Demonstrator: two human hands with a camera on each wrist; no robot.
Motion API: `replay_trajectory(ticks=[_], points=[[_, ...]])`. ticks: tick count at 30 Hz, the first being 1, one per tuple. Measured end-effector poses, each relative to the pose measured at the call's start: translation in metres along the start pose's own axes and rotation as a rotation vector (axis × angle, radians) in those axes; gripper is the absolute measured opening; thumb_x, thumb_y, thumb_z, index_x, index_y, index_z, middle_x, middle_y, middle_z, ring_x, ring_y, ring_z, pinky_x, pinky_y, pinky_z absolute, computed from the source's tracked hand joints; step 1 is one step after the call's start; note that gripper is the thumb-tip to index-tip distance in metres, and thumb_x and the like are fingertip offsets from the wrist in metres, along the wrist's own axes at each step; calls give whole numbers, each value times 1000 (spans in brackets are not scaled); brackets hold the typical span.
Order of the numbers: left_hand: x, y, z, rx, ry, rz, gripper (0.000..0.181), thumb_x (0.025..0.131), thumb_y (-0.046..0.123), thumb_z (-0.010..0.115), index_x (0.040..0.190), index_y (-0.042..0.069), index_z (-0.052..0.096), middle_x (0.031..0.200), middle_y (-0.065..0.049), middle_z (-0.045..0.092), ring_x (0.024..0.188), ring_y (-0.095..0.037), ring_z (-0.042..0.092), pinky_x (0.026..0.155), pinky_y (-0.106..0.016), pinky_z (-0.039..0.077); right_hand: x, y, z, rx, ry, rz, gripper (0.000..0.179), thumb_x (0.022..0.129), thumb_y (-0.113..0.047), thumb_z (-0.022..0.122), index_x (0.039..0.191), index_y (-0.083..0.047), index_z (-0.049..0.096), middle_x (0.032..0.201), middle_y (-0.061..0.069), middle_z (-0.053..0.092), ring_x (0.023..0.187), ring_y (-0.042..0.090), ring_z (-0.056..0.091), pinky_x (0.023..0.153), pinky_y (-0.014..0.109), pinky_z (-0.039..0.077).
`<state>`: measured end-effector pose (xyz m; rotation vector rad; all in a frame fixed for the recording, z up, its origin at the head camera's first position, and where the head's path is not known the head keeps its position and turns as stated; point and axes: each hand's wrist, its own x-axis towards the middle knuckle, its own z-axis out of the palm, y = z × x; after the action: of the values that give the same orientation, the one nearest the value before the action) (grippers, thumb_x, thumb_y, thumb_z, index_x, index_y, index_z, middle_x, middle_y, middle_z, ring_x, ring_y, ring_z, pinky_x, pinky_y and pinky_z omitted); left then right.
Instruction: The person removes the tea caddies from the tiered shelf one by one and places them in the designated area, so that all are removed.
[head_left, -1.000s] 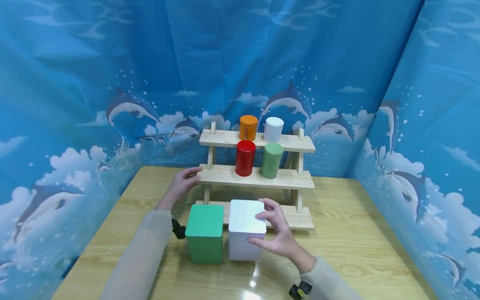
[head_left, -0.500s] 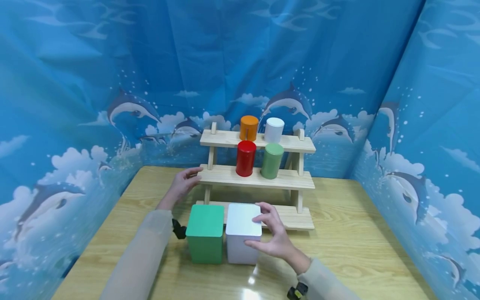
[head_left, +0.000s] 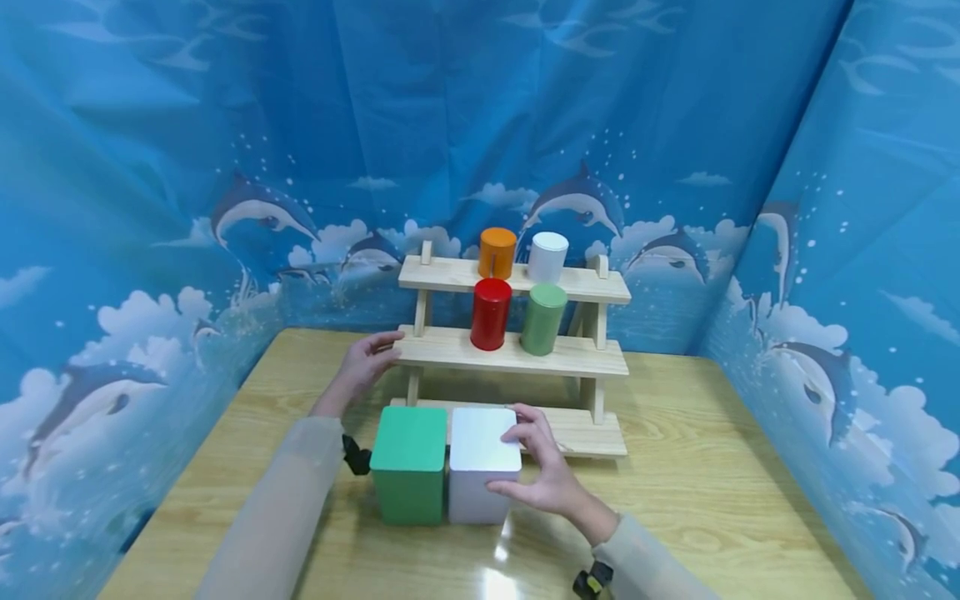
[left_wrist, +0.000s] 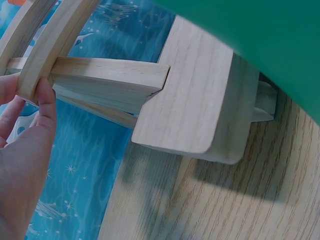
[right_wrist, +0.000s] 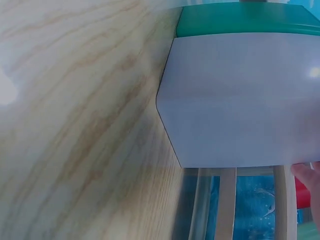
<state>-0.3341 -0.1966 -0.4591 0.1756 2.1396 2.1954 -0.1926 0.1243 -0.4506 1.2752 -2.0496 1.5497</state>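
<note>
My left hand [head_left: 363, 363] pinches the left end of the middle step of a three-tier wooden display stand [head_left: 442, 352]. In the left wrist view its thumb and fingertips lie around the end of a board. With thumb and fingers spread over the right side, my right hand [head_left: 549, 472] grips a white box [head_left: 480, 442] standing on the table before the stand. Close at that box's left is a green box [head_left: 409, 442] of similar size. The right wrist view has the white box [right_wrist: 240, 105] large, with fingertips [right_wrist: 305, 175] at its edge.
An orange can [head_left: 497, 252] and a white can [head_left: 547, 258] stand on the top step. On the middle step are a red can [head_left: 491, 317] and a light green can [head_left: 544, 320]. Blue dolphin-print curtains [head_left: 480, 108] enclose the wood-grain table [head_left: 720, 500].
The white box has slid left with my right hand, narrowing the gap to the green box. My left hand has stayed on the stand.
</note>
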Motion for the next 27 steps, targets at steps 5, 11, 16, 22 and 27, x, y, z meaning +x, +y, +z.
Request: replay_trajectory(ticks=[5,11,16,22,27], points=[[0,0,0,-7,-5,-2,45,92,16,60,134,3,47,136,-11,43,118,-23,45,91,-24,47,0,-5,-1,-90,-14,-34,61,67,-13,84,109,9,46,127,41,28,116,51,33,103,35,36],[0,0,1,-6,-5,-4,46,92,16,60,134,4,47,137,-11,43,120,-23,45,93,-26,46,2,-8,-2,-113,20,-135,83,80,-50,65,118,19,39,122,45,30,116,51,33,106,30,31],[1,0,0,-3,-7,-1,46,92,16,60,135,4,46,137,-11,42,120,-23,45,92,-25,46,3,-3,-9,-87,51,-170,85,82,-47,64,121,23,36,127,37,34,118,44,38,102,41,38],[0,-1,-1,1,-1,-15,48,92,18,61,135,6,46,138,-10,42,121,-23,44,96,-28,44,-1,9,-18,-55,79,-158,84,83,-43,66,121,25,35,129,31,38,116,45,39,95,45,45],[0,-1,0,-5,-1,-9,48,92,19,60,136,6,46,139,-10,41,121,-23,45,96,-28,44,-4,16,-24,-67,94,-147,83,83,-44,65,121,24,36,126,34,38,117,43,40,95,41,45]])
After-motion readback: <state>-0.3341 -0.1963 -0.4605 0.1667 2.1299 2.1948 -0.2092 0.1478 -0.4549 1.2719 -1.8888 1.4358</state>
